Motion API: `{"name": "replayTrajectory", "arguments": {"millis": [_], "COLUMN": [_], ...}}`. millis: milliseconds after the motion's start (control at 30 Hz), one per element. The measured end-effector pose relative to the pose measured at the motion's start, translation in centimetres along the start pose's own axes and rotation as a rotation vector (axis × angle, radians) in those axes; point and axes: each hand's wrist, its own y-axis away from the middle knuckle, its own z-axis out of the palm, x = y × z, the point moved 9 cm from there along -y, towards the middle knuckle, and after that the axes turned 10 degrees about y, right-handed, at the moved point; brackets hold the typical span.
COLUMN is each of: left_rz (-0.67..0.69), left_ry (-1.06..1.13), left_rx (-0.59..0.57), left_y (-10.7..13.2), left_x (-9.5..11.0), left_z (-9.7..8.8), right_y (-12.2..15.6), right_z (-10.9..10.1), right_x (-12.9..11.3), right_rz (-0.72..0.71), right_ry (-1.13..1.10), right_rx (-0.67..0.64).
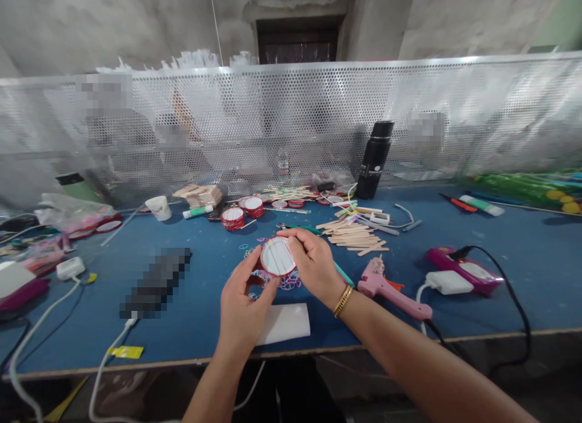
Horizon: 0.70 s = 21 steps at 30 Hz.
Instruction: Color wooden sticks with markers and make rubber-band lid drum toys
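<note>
Between my two hands is a round red-rimmed disc [277, 256] with a pale, faintly lined face tilted up toward me. My left hand [245, 302] grips its left and lower edge between thumb and fingers. Fingers of my right hand [317, 266] curl over the top and right edge, the thumb pressed near the rim. Behind and below the disc lie many small coloured rubber bands [290, 282], partly covered by the hands. A white folded piece [286, 323], perhaps paper or tissue, lies just under my left hand.
Wooden craft sticks [357, 236] and a pink glue gun [393, 293] lie to the right, with a purple power strip [484, 277]. Red-rimmed rounds [233, 218], a paper cup [158, 208] and a black bottle [374, 161] stand behind. A phone [157, 283] lies left.
</note>
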Motion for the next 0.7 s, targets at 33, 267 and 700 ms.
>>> {"name": "replayTrajectory", "arguments": {"millis": [33,267,700], "left_rz": [0.002,0.036,-0.059], "left_ry": [-0.007,-0.061,0.296], "left_rx": [-0.001,-0.013,-0.026], "left_y": [0.03,0.02,-0.81], "left_x": [0.03,0.33,-0.27], "left_z": [0.01,-0.13,-0.36], "right_y": [0.02,0.24,0.33], "right_z": [0.00,0.14,0.12], "right_x": [-0.04,0.07,-0.43], "right_rz": [-0.003,0.010,-0.022], "right_ry": [-0.004,-0.001,0.025], "right_rx": [0.001,0.008,0.017]}}
